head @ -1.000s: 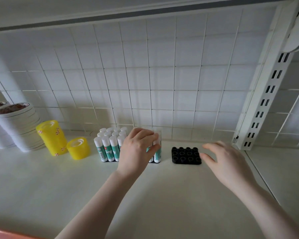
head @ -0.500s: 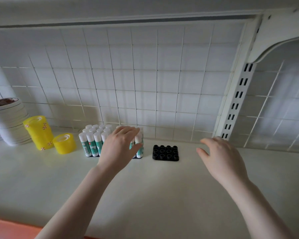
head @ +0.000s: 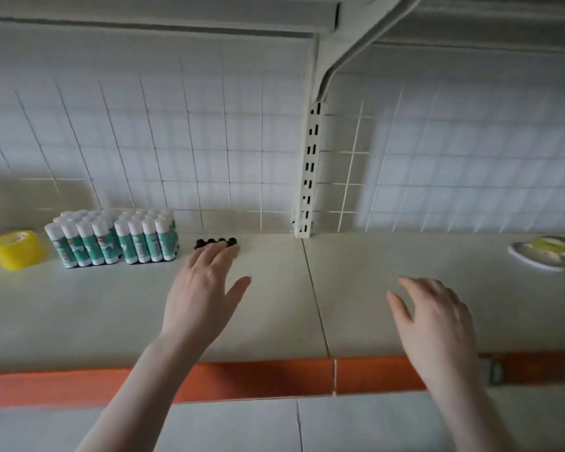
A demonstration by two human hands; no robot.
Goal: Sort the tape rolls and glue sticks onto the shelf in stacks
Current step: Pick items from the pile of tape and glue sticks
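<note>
Two blocks of white-capped, green-labelled glue sticks [head: 111, 238] stand upright side by side on the pale shelf [head: 274, 305] at the back left. A yellow tape roll [head: 17, 249] lies left of them. My left hand [head: 206, 288] hovers open over the shelf, its fingertips covering part of a black holder [head: 214, 242] to the right of the glue sticks. My right hand [head: 434, 321] floats open and holds nothing, nearer the shelf's front edge on the right.
A white wire grid backs the shelf, with a slotted upright post [head: 309, 171] in the middle. An orange strip [head: 274, 376] runs along the front edge. A white plate-like object with yellow-green items [head: 548, 252] sits at the far right.
My left hand has come off the glue sticks and moved right to the black holder. Both hands sit lower. The view has swung right, hiding the white tape stacks.
</note>
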